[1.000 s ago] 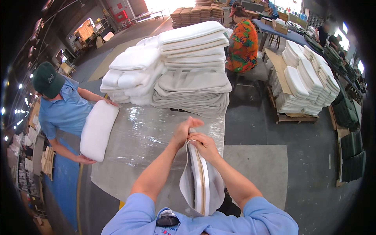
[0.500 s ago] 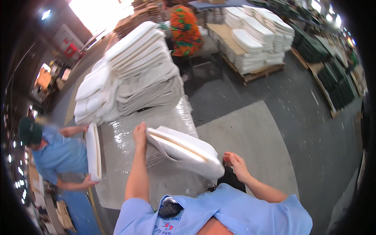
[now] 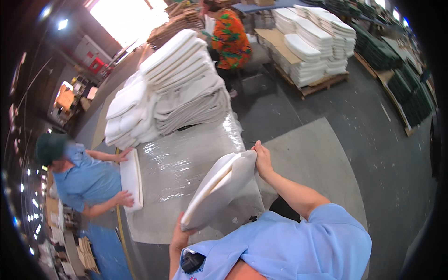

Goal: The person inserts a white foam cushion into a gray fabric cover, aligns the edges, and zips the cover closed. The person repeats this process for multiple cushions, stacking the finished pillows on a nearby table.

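Observation:
A white padded cushion (image 3: 223, 191) is tilted above the near part of the plastic-covered table (image 3: 175, 161). A long slit in its pale cover shows a cream layer inside. My left hand (image 3: 179, 233) grips its lower left end, with some fingers hidden behind it. Its upper right corner is pinched in my right hand (image 3: 263, 157). Across the table's left edge, a co-worker in a blue shirt and dark green cap has both hands on another white cushion (image 3: 132, 182).
White cushions and pale grey covers form a tall pile (image 3: 179, 74) at the table's far end. Another person in an orange patterned top (image 3: 231, 39) sits beyond it. White pads stand stacked on a wooden pallet (image 3: 322, 80); dark green stacks (image 3: 406, 93) line the far right.
My right hand has moved from apart to holding the cushion's corner. The cushion has swung round so its right end is now raised. My left hand has come down nearer to me.

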`<state>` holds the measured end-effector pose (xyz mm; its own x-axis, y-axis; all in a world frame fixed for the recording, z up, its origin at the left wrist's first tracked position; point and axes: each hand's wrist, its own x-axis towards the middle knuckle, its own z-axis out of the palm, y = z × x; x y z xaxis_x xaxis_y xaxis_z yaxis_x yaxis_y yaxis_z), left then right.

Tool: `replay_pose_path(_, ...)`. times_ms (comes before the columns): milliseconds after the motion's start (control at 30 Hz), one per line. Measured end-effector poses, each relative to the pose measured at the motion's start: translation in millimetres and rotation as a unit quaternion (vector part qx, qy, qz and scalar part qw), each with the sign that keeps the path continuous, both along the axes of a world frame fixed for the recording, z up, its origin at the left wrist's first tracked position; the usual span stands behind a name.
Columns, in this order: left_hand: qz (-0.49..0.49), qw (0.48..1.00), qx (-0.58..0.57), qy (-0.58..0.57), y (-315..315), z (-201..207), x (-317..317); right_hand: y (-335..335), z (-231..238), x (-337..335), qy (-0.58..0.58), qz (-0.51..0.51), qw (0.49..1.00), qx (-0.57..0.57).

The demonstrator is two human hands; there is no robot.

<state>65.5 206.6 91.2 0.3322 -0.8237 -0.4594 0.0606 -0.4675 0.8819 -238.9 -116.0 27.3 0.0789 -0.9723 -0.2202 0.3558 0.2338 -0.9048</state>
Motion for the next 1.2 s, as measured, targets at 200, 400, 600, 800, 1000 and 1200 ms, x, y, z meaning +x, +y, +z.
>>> replay_pose_path(200, 0.064, 0.987, -0.147, 0.023, 51.1, -22.3, -109.0, -65.4, 34.2, 75.1, -0.029, -0.006, 0.998, -0.051)
replay_pose_path(400, -0.006, 0.971, -0.16, 0.176, 9.6, -10.6, -151.7, -103.4, 24.1, 98.4, -0.003, 0.029, 0.999, -0.015)
replay_pose_path(600, -0.099, 0.953, -0.278, -0.074, -79.7, -18.4, -117.3, -71.3, 35.6, 84.2, 0.02, 0.139, 0.99, -0.025)
replay_pose_path(800, -0.075, 0.953, -0.246, -0.158, -217.7, 4.4, -116.8, -38.5, 76.4, 43.9, 0.276, 0.218, 0.926, -0.138)
replay_pose_path(1000, -0.107, 0.929, -0.25, -0.249, -321.1, 9.6, -122.2, -72.6, 73.0, 13.6, 0.344, 0.165, 0.916, -0.121)
replay_pose_path(1200, -0.124, 0.89, -0.242, -0.366, -359.4, 9.5, -133.7, -84.4, 50.7, 5.1, 0.165, 0.171, 0.971, -0.005)
